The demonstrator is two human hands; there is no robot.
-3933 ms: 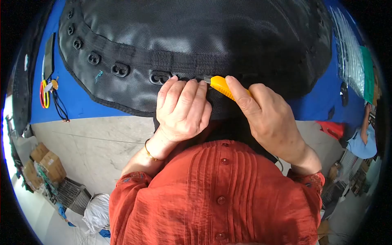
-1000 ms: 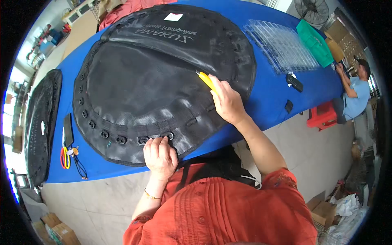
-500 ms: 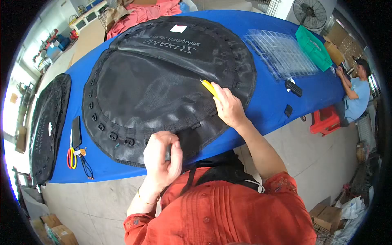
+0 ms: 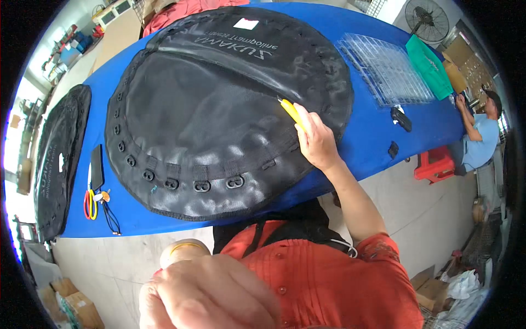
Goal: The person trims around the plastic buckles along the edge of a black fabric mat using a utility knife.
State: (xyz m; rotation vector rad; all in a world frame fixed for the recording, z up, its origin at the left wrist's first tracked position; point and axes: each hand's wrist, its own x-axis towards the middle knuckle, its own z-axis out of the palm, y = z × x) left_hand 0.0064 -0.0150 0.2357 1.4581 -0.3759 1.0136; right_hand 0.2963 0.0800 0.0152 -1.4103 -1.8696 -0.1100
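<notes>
Right hand (image 4: 319, 143) pinches yellow cutter (image 4: 291, 112); left hand's (image 4: 211, 293) finger state unclear.
Cutter, tip toward eleven o'clock, could nick mat (image 4: 192, 118) if lowered.

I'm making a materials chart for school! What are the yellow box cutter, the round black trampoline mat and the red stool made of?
The box cutter looks to have a plastic handle: smooth, evenly bright yellow.
The trampoline mat seems synthetic fabric, softly shiny; it sags into creases and catches pale highlights.
The stool is probably moulded plastic, given its even red colour.
</notes>
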